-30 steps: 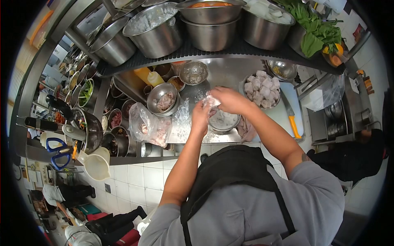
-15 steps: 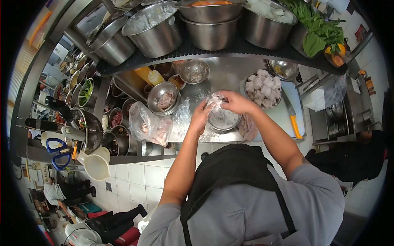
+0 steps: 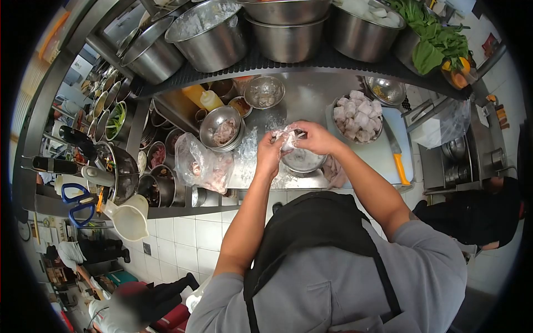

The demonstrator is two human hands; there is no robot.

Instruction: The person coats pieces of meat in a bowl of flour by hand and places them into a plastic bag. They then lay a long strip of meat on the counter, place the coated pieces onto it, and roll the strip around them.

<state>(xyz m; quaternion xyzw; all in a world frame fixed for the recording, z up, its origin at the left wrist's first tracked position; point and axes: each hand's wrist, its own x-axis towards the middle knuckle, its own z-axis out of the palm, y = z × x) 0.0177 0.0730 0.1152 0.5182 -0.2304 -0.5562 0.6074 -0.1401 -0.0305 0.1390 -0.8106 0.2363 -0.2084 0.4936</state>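
My left hand (image 3: 269,157) and my right hand (image 3: 316,139) meet above a metal bowl of white powder (image 3: 303,160). Pinched between both sets of fingers is a pale piece of meat (image 3: 287,139) coated in white powder. A bowl heaped with powder-coated cubes (image 3: 358,116) stands to the right of the hands. On the left, stacked metal bowls hold raw meat pieces (image 3: 225,132), and a clear plastic bag (image 3: 191,161) with meat in it lies nearer the counter's front edge. A pinkish cloth-like item (image 3: 334,172) lies beside the powder bowl, partly behind my right forearm.
A knife with an orange handle (image 3: 401,168) lies on the white cutting board (image 3: 383,161). Overhead, a shelf carries large metal pots (image 3: 214,47) and leafy greens (image 3: 427,44). Yellow squeeze bottles (image 3: 211,101) stand at the back left. Other people (image 3: 472,213) are at right and lower left.
Both hands keep hold of the meat piece over the powder bowl, with the fingers shifted slightly and the piece stretched more between them. The view has tilted a little.
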